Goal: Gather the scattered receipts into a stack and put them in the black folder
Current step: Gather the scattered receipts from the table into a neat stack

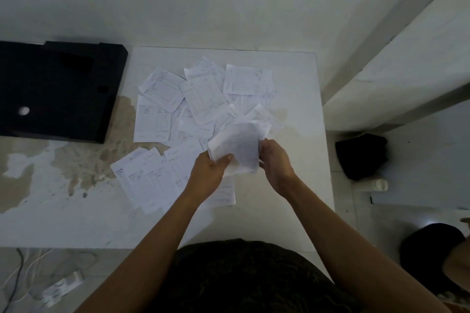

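Several white printed receipts (162,109) lie scattered and overlapping across the middle of a white table (292,198). A small bunch of receipts (237,146) is lifted just above the pile, held from both sides. My left hand (207,173) grips its lower left edge with the thumb on top. My right hand (276,162) clasps its right edge. More receipts (145,180) fan out to the left of my left wrist. The black folder (56,91) lies flat at the table's far left, apart from the papers.
The table's left part has worn brown patches (76,160). A wall runs behind the table. On the floor to the right sit a black object (361,155) and a white cup (380,184). Cables and a power strip (61,287) lie at lower left.
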Available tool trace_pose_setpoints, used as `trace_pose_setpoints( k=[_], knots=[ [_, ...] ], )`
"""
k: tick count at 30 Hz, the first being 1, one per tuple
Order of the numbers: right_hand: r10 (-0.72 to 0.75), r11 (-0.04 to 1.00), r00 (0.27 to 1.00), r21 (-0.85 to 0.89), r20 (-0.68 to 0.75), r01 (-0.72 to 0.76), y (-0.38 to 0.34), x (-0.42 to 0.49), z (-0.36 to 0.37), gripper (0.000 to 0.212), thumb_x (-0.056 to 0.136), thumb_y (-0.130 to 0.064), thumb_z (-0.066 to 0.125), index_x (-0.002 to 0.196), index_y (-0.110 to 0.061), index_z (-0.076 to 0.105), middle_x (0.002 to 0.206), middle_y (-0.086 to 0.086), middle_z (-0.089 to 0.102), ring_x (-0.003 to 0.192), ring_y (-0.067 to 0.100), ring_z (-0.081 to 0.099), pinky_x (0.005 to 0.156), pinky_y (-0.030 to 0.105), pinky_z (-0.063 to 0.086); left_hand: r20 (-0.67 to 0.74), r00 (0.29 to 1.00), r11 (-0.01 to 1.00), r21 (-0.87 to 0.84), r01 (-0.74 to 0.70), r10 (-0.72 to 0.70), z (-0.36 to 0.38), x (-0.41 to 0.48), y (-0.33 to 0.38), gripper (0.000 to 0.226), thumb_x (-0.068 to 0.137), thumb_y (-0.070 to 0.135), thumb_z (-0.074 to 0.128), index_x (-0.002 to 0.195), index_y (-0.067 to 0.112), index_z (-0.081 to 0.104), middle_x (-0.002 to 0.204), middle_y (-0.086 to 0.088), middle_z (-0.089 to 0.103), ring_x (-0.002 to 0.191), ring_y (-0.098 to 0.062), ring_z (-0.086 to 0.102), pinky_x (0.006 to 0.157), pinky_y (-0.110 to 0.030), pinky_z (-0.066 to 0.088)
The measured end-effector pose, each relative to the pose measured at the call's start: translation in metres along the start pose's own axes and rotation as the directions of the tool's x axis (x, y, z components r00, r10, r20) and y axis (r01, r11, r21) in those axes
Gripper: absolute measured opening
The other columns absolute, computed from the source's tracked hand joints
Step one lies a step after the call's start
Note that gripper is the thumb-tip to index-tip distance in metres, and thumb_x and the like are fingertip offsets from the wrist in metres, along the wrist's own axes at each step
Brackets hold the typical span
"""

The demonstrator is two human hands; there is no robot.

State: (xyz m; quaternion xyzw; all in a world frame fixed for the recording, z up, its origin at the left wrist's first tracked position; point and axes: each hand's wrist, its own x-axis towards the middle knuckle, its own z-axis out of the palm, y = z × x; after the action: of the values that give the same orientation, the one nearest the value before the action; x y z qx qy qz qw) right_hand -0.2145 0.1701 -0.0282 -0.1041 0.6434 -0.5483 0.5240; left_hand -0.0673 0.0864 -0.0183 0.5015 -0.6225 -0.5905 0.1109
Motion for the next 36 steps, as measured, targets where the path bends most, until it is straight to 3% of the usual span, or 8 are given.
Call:
trace_pose_setpoints(
  k=[3, 5, 11, 17, 21, 25, 29, 36],
  knots=[
    [-0.125, 0.992, 0.992, -0.021, 0.012, 0.125, 0.001, -0.004, 0.009, 0.031, 0.087, -0.014, 0.041, 0.083, -0.027, 0.069, 0.094, -0.004, 0.069, 0.093, 0.016, 0.063, 0.087, 0.035, 0.049, -0.01, 1.0, 0.999, 0.042, -0.02, 0.021, -0.007, -0.001, -0.003, 0.045, 0.074, 0.046, 0.068, 0.107, 0.018, 0.057, 0.087, 0.01, 0.059, 0.08, -0.003, 0.056, 0.072, -0.018, 0.045],
    [-0.187, 0.977, 0.979, -0.091, 0.076, 0.194, 0.001, -0.007, 0.011, 0.036, 0.079, -0.009, 0.044, 0.101, -0.023, 0.068, 0.101, -0.006, 0.07, 0.099, 0.008, 0.064, 0.087, 0.027, 0.053, -0.025, 1.0, 0.998, 0.053, 0.014, -0.012, -0.008, -0.002, -0.006, 0.03, 0.081, 0.024, 0.072, 0.106, 0.015, 0.057, 0.088, 0.011, 0.058, 0.083, -0.006, 0.056, 0.072, -0.017, 0.045],
    [-0.192, 0.867, 0.975, -0.447, 0.11, 0.221, 0.024, 0.0, 0.013, 0.045, 0.088, -0.019, 0.064, 0.131, -0.009, 0.054, 0.126, 0.006, 0.061, 0.112, 0.017, 0.06, 0.099, 0.039, 0.052, -0.021, 0.996, 0.994, 0.051, 0.092, -0.091, 0.005, 0.001, -0.021, 0.025, 0.089, 0.015, 0.063, 0.11, 0.003, 0.06, 0.089, 0.002, 0.06, 0.102, -0.028, 0.063, 0.078, -0.028, 0.044],
    [-0.081, 0.852, 0.991, -0.523, -0.104, 0.015, 0.018, -0.005, 0.005, 0.027, 0.091, -0.027, 0.059, 0.114, -0.014, 0.066, 0.102, -0.002, 0.067, 0.088, 0.016, 0.064, 0.065, 0.02, 0.047, 0.01, 0.998, 0.99, 0.124, 0.065, -0.067, -0.004, -0.002, -0.042, 0.05, 0.086, 0.011, 0.063, 0.132, 0.022, 0.046, 0.127, 0.008, 0.051, 0.117, -0.01, 0.048, 0.101, -0.031, 0.041],
    [0.033, 0.916, 0.983, -0.387, -0.179, -0.102, 0.023, -0.017, 0.015, 0.028, 0.094, -0.03, 0.058, 0.115, -0.014, 0.067, 0.106, 0.0, 0.067, 0.097, 0.021, 0.063, 0.079, 0.031, 0.048, -0.167, 0.981, 0.978, 0.166, 0.126, -0.098, -0.043, -0.017, -0.068, 0.055, 0.082, 0.002, 0.057, 0.132, 0.023, 0.046, 0.137, 0.0, 0.044, 0.128, -0.017, 0.04, 0.109, -0.038, 0.038],
    [0.015, 0.826, 0.996, -0.56, -0.082, -0.059, 0.037, -0.017, 0.059, 0.026, 0.089, -0.03, 0.062, 0.1, -0.007, 0.071, 0.096, 0.003, 0.07, 0.084, 0.019, 0.065, 0.074, 0.034, 0.051, -0.308, 0.93, 0.939, 0.213, 0.272, -0.2, -0.09, -0.03, -0.097, 0.056, 0.081, 0.009, 0.057, 0.135, 0.017, 0.044, 0.141, -0.012, 0.039, 0.128, -0.032, 0.04, 0.107, -0.049, 0.037],
    [-0.081, 0.746, 0.994, -0.666, -0.076, 0.01, 0.056, -0.008, 0.108, 0.042, 0.076, -0.018, 0.072, 0.052, -0.009, 0.038, 0.056, 0.001, 0.041, 0.049, 0.012, 0.038, 0.046, 0.023, 0.026, -0.161, 0.971, 0.932, 0.291, 0.218, -0.177, -0.118, -0.032, -0.111, 0.06, 0.083, 0.006, 0.057, 0.14, 0.012, 0.041, 0.146, -0.009, 0.03, 0.131, -0.03, 0.037, 0.108, -0.04, 0.037],
    [0.09, 0.716, 0.985, -0.678, -0.15, -0.169, 0.068, -0.009, 0.16, 0.026, 0.08, -0.022, 0.071, 0.071, -0.021, 0.046, 0.07, -0.005, 0.048, 0.066, 0.012, 0.048, 0.051, 0.022, 0.03, 0.013, 0.985, 0.964, 0.207, 0.168, -0.174, -0.142, -0.025, -0.112, 0.059, 0.086, 0.0, 0.054, 0.143, 0.007, 0.037, 0.142, -0.007, 0.032, 0.13, -0.021, 0.04, 0.096, -0.022, 0.034]
  ],
)
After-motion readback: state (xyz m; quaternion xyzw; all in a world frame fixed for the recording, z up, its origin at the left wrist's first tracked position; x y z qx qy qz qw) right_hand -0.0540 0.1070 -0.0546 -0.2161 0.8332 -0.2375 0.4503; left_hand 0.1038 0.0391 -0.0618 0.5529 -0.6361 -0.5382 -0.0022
